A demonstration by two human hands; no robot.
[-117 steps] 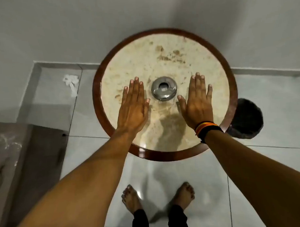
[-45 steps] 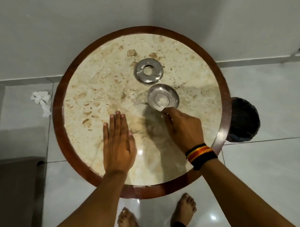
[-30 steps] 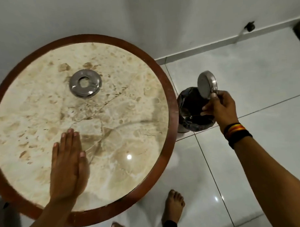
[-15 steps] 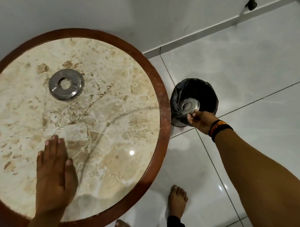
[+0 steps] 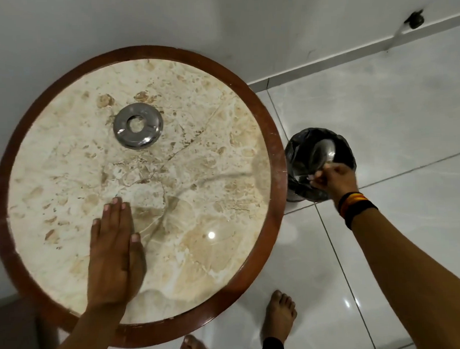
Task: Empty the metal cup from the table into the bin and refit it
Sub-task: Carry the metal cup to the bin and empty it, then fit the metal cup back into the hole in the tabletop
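The right hand (image 5: pixel 333 177) is reaching out past the table edge and pinching the metal cup (image 5: pixel 323 151) by its rim, fingers closed on it, holding it tipped over the mouth of the bin (image 5: pixel 298 148). The cup is blurred, so how far it is tilted is hard to tell, but it is sitting directly above the black liner, most likely so that whatever falls out lands inside and not on the floor. The left hand (image 5: pixel 114 252) is lying flat and open on the table (image 5: pixel 270 136), gripping nothing; it is probably steadying the body while the other arm leans sideways.

Ahead of the left hand, well apart from it, the metal ring (image 5: pixel 138 129) is resting on the marble, its centre hole uncovered, waiting for the cup to be refitted. Between the two hands the wooden rim of the table is standing just beside the bin, so the returning hand will need to lift over that edge. A bare foot (image 5: pixel 279 312) is planted on the tiles below the right forearm, clear of the bin.
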